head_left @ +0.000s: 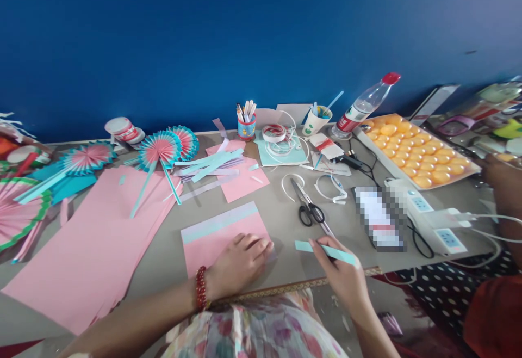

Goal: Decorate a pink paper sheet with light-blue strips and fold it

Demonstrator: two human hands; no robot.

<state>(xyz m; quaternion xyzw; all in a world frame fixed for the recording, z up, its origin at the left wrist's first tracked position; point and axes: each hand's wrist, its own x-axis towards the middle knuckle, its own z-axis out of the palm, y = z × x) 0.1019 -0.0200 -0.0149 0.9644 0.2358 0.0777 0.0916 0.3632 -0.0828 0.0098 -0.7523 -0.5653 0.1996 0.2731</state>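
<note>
A sheet of pink paper (222, 233) lies near the table's front edge, with light blue and pale lilac bands along its far side. My left hand (242, 260), with a red bead bracelet at the wrist, rests on the sheet's right part, its fingers loosely laid on it. A light blue paper strip (304, 246) is pinched between thumb and fingers of my right hand (345, 273), to the right of the sheet. Beyond that hand lie black-handled scissors (312, 214). A slim pale tool (326, 228) reaches from them to behind the strip; its kind is unclear.
Large pink sheets (85, 244) and folded paper fans (159, 151) cover the left side. Further back stand a pen holder (247, 127), a paper cup (316, 121) and a plastic bottle (361, 107). A phone (379, 222), a power strip (428, 219) and another person's arm (503, 200) are at right.
</note>
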